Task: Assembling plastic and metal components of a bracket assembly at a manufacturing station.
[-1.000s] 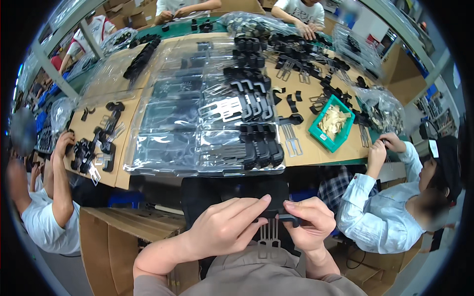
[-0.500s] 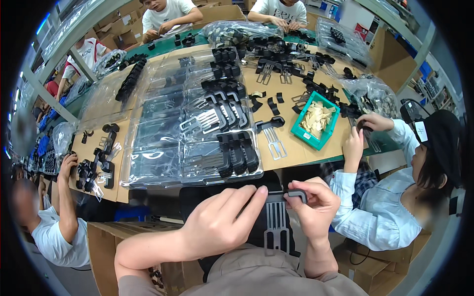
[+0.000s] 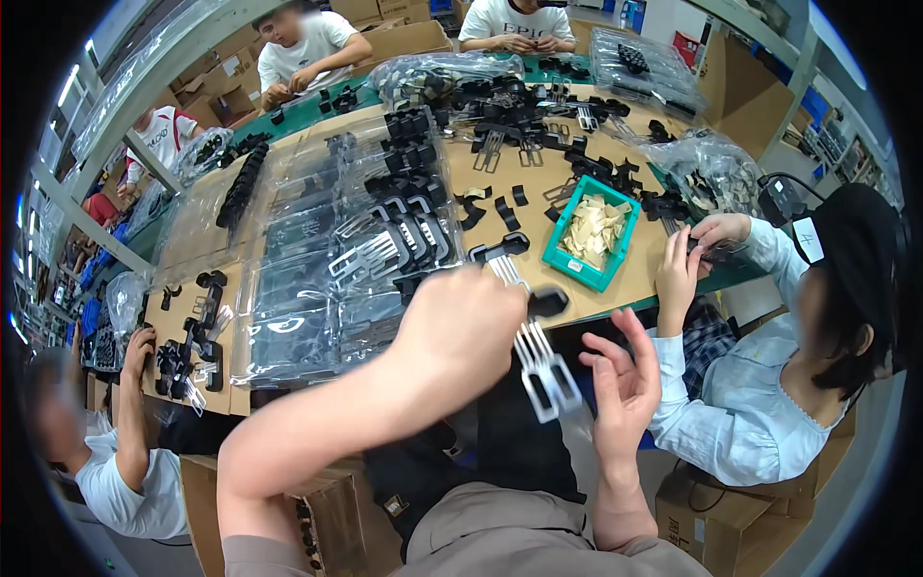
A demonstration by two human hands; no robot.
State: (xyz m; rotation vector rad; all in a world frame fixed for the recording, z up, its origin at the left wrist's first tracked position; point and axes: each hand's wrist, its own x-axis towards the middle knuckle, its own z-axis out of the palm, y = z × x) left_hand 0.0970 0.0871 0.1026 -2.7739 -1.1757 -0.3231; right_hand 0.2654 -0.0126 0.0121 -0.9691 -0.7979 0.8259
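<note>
My left hand [image 3: 466,322] is closed on a flat slotted metal piece [image 3: 546,370] with a curved black plastic end. The piece hangs tilted beyond the table's near edge, its prongs toward me. My left fingertips are mostly hidden behind the back of the hand. To the right, my right hand [image 3: 625,389] is open, fingers apart and holding nothing, a little away from the piece. Beyond my left hand lies a clear plastic tray [image 3: 288,337] with rows of similar black and metal pieces [image 3: 409,231]. Another such piece [image 3: 500,252] rests on the cardboard beside it.
A green bin [image 3: 604,277] of small tan strips stands right of the tray. Loose black parts [image 3: 510,106] pile up at the far side. A co-worker in light blue [image 3: 721,404] sits close on the right; another person's hand [image 3: 139,351] is at the left.
My left hand has moved up and away from me with the slotted piece, over the tray's near side. My right hand has let go of the piece and opened.
</note>
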